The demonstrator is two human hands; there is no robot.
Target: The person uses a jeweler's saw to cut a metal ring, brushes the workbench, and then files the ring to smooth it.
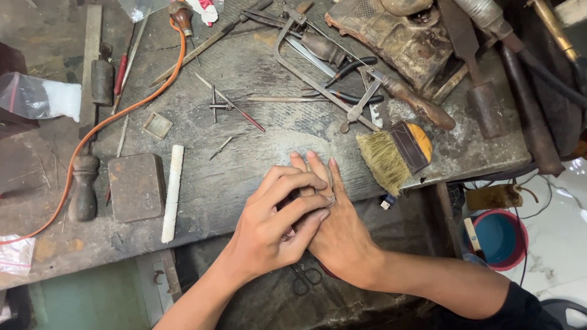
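Observation:
My two hands overlap at the front edge of a worn workbench [202, 201]. My right hand [342, 235] lies flat with its fingers straight and pointing away from me. My left hand [275, 229] rests on top of it, fingers curled around one of the right hand's fingers. The left fingertips pinch a small metal ring [332, 199] that sits on that finger. Most of the ring is hidden by the fingers.
A bristle brush [394, 156] lies just right of the hands. A saw frame [318, 85], pliers [351, 67] and files lie further back. To the left are a white stick [172, 192], a dark block [136, 186], a wooden-handled tool [82, 189] and an orange cable [122, 110]. Small scissors [304, 278] lie below the hands, and a red bowl [498, 238] stands lower right.

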